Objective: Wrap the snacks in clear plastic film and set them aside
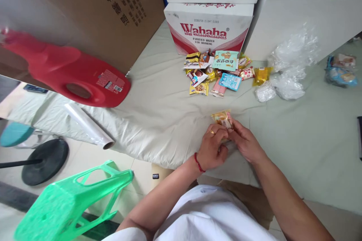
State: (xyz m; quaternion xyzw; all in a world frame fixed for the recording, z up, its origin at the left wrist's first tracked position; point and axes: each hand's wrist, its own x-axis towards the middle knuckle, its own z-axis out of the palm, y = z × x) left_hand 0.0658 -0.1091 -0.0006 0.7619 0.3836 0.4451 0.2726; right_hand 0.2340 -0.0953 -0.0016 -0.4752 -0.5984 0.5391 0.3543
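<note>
A small yellow snack packet [222, 117] is held between both hands, just above the cloth-covered table. My left hand [214, 145], with a ring and a red wrist cord, has its fingers curled over the packet's near side. From the right, my right hand [245, 141] pinches the packet's edge between thumb and fingers. The lower part of the packet is covered by the fingers. Beyond the hands lies a pile of wrapped snacks [199, 89], including a blue packet [230, 81], a pale green packet [225, 60] and a pink one [218, 89].
A Wahaha water carton [207, 26] stands behind the pile. Crumpled clear plastic wrap [291, 71] and two wrapped items [341, 70] lie to the right. At left are a red jug [79, 75], a plastic film roll [89, 126] and, on the floor, a green stool [53, 207].
</note>
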